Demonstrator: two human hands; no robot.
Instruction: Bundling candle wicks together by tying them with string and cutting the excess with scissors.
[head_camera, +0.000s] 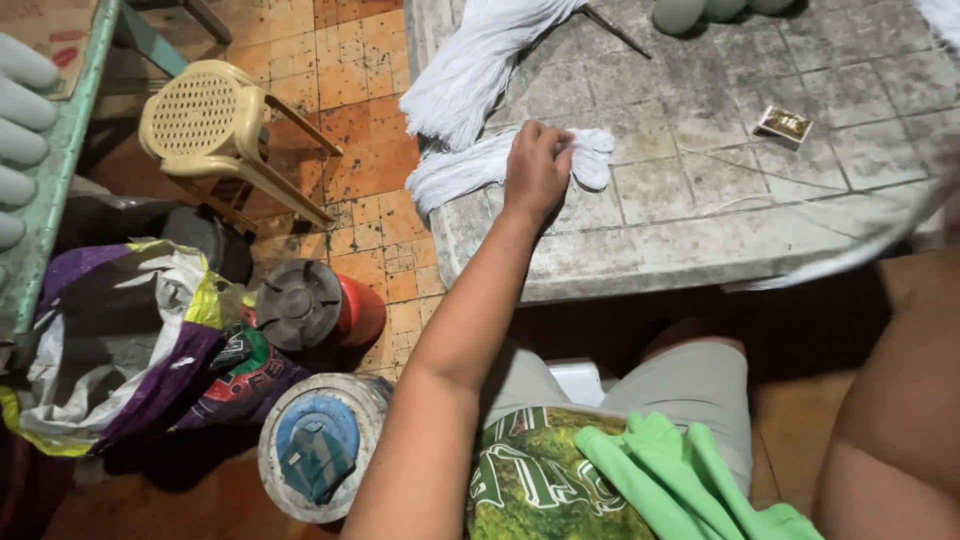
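On table edge, left hand clenched on white yarn bundle. I'd judge it soft, light, floppy; best grabbed mid-bundle. Right hand: can't tell.

The left hand's fingertips are hidden in the white yarn it grips. The right hand is cut off past the right edge; only a blurred forearm shows. Far beyond the left hand, the pale round things are cropped by the top edge.
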